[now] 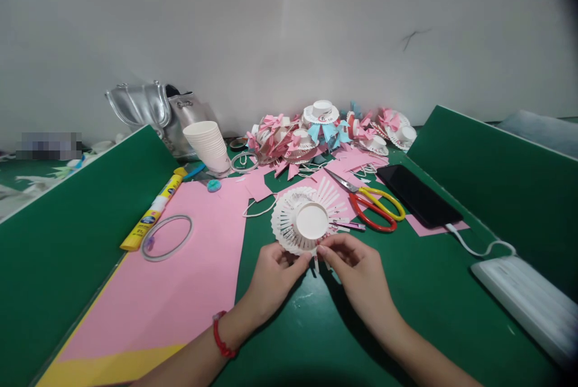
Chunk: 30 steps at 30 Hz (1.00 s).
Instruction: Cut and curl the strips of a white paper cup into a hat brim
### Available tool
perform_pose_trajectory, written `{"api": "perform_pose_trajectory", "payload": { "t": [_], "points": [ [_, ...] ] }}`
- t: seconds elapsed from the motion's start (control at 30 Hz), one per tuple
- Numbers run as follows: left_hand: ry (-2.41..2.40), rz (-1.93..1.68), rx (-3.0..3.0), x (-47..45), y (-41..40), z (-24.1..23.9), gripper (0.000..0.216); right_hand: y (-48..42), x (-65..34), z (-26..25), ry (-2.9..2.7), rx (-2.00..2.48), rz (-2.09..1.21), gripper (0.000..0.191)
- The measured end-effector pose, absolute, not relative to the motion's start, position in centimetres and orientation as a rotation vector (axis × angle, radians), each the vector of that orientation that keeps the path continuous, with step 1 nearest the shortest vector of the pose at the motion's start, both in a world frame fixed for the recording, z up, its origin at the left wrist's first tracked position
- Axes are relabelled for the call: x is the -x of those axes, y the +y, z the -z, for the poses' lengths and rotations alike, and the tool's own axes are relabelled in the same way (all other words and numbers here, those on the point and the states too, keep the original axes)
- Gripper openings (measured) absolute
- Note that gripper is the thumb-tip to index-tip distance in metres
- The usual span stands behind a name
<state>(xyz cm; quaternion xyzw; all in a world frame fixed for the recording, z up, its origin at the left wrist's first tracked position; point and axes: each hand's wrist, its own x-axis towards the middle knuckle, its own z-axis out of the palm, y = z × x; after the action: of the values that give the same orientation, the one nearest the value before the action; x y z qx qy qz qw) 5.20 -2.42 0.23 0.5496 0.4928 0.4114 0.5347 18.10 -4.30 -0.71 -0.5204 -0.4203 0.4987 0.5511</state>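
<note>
Head view: left hand (pixel 280 271) grips and right hand (pixel 359 262) pinches the near edge of a fringed paper cup (pixel 312 221) over the green table (pixel 289 351), where light fingertip pressure should best spare its thin strips (pixel 332 193).

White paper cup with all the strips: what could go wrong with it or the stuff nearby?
The thin strips on the white paper cup might tear if the left hand and right hand at its near edge pull too hard. One might also catch on the scissors, which lie close by. The leaning stack of cups could tip if bumped.
</note>
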Motion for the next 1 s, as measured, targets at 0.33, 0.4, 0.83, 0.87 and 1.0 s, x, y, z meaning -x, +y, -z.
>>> {"api": "perform_pose_trajectory", "payload": {
  "t": [0.33,0.4,0.83,0.87,1.0],
  "points": [
    [1.196,-0.958,-1.356,-5.2,-2.5,0.3,0.014,-4.4,-17.7,0.6,-0.809,1.260,-1.209,0.014],
    [1.179,-0.957,-1.352,-5.1,-2.5,0.4,0.016,-4.4,-17.7,0.5,-0.786,1.278,-1.202,0.015],
    [1.141,-0.999,-1.187,-5.3,-2.5,-0.4,0.010,-4.8,-17.6,0.3,-0.901,1.275,-1.158,0.009],
    [1.143,-0.997,-1.182,-5.3,-2.5,-0.5,0.008,-4.8,-17.6,0.3,-0.918,1.277,-1.155,0.008],
    [1.175,-1.001,-1.188,-5.2,-2.4,-0.7,0.014,-4.9,-17.5,0.4,-1.002,1.247,-1.145,0.005]
  ]
}}
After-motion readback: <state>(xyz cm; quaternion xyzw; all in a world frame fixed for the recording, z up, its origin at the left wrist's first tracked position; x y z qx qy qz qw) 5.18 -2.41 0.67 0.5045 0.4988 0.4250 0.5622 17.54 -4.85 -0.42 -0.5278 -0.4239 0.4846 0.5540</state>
